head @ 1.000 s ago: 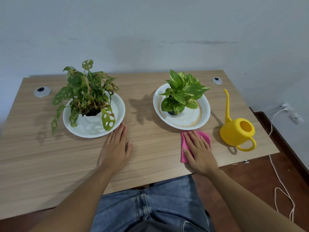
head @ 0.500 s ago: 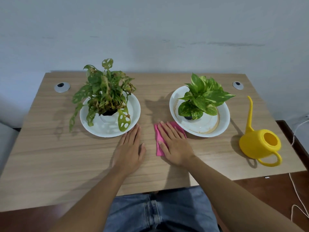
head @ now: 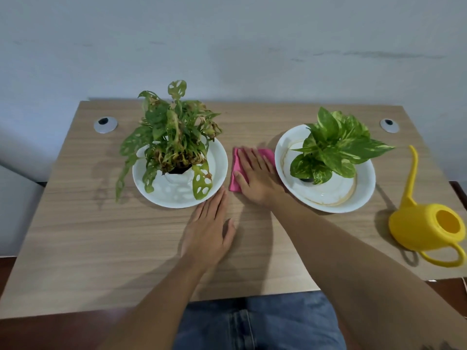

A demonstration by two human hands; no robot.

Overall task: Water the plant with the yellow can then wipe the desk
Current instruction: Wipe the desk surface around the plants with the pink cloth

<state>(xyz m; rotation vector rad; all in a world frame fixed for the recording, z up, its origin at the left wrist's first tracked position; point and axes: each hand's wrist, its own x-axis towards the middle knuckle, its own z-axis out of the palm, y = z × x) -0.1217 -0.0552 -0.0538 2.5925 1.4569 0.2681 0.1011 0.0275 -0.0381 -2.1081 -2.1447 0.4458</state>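
Note:
My right hand lies flat on a pink cloth, pressing it onto the wooden desk between two white dishes. The cloth is mostly hidden under the palm. My left hand rests flat on the desk, fingers together, just in front of the left dish, holding nothing. That dish carries a holey-leaved plant with browned leaves. The right dish holds a bright green variegated plant. The yellow watering can stands upright at the desk's right edge, spout pointing away from me.
Two round grey cable grommets sit near the back corners, one at the left and one at the right. A pale wall runs behind the desk. My jeans-clad lap shows below the front edge.
My right hand has slid the pink cloth leftward and away from me, from in front of the right dish into the gap between the dishes. The left hand stayed put. The view shifted left.

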